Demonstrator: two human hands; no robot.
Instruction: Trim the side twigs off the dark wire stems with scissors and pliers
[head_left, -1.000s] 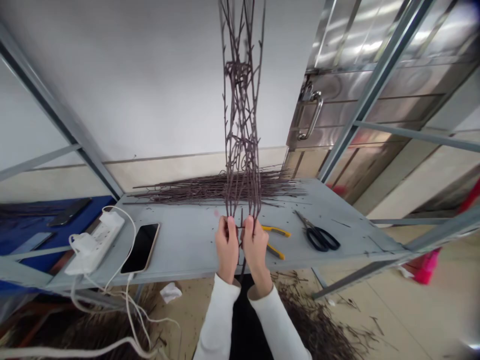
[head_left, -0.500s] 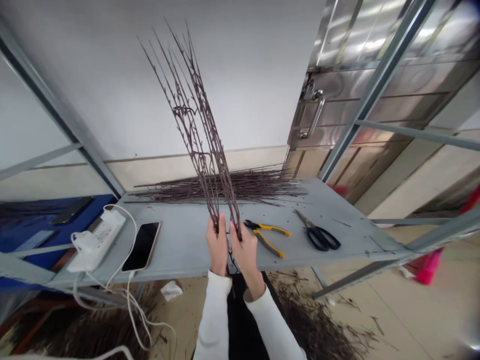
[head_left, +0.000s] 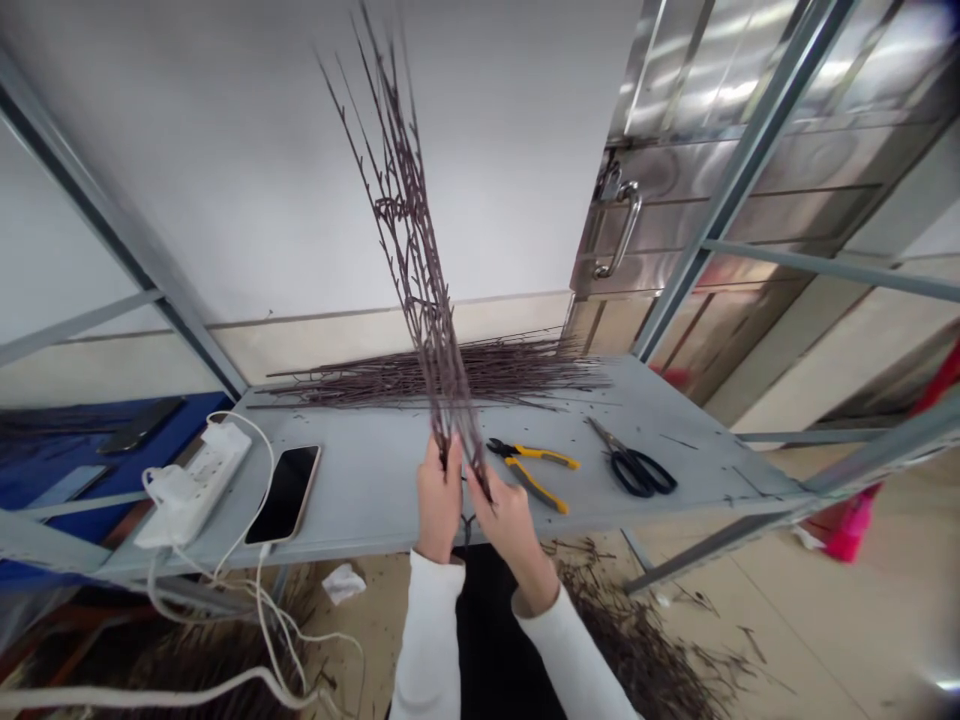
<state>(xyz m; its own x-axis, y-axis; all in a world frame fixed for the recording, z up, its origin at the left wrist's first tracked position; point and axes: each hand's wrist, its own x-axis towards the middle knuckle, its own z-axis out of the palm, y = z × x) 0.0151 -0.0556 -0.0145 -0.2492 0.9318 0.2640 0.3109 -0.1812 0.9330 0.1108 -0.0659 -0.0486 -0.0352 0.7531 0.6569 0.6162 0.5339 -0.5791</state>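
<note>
Two-handed grip: holding bundle of thin dark branches [head_left: 420, 270] tilted toward upper L, above grey metal shelf [head_left: 360, 490]; fingers [head_left: 450, 458] of L hand [head_left: 439, 505] and R hand [head_left: 508, 525] closing tight on stems, w/ yellow-handled pliers [head_left: 532, 475] just beside, scissors [head_left: 634, 470] lying farther R.

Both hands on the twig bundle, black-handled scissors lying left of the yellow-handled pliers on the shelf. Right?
No: in the head view the black-handled scissors lie right of the yellow-handled pliers, not left, on the shelf.
</note>
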